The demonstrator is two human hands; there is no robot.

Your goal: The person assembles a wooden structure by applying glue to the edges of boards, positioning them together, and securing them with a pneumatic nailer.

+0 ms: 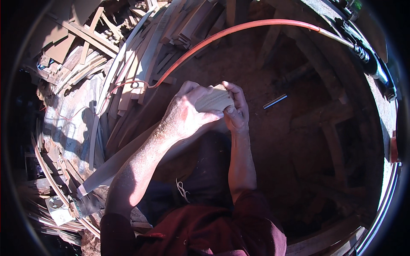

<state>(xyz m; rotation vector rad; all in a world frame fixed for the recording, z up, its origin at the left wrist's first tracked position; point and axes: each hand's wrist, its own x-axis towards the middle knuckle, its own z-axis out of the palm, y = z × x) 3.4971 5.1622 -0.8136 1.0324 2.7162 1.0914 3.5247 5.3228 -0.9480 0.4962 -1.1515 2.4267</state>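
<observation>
Both hands (pixel 188 110) (pixel 237 112) closed on wooden block (pixel 213 100)

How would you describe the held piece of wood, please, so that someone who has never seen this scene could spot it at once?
Start from the orange hose arching across the top, then look below its curve to the left grip and right grip. Between them is the pale wood block: short and held, unlike the long boards piled at upper left.

Orange hose (pixel 239 28) in arc nr. wood pcs. (pixel 198 23) upper L, short shiny rod (pixel 275 101) on brown flr. (pixel 277 141)
</observation>
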